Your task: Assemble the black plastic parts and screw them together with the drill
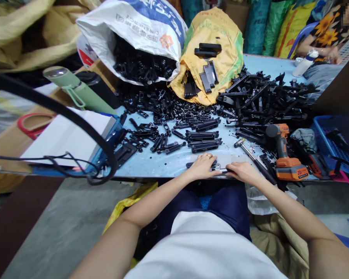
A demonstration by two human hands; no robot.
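Note:
At the table's front edge my left hand [203, 166] is closed over a small black plastic part [189, 165], whose end sticks out past the fingers. A ring is on one of its fingers. Just to the right, my right hand [242, 171] pinches the end of a dark piece lying low at the edge; its fingers hide most of it. Whether both hands hold one and the same part, I cannot tell. Beyond the hands lie stacked black plastic arms [205, 145] in short rows. A hammer [254, 159] lies right of my right hand.
An orange cordless drill [287, 155] stands at the right, near a blue basket [322, 131]. Heaps of black parts [264, 97] cover the back. A white sack [145, 27] and a yellow sack [212, 35] stand behind. A black cable [75, 120] arches at left. Another person's hand [334, 55] shows far right.

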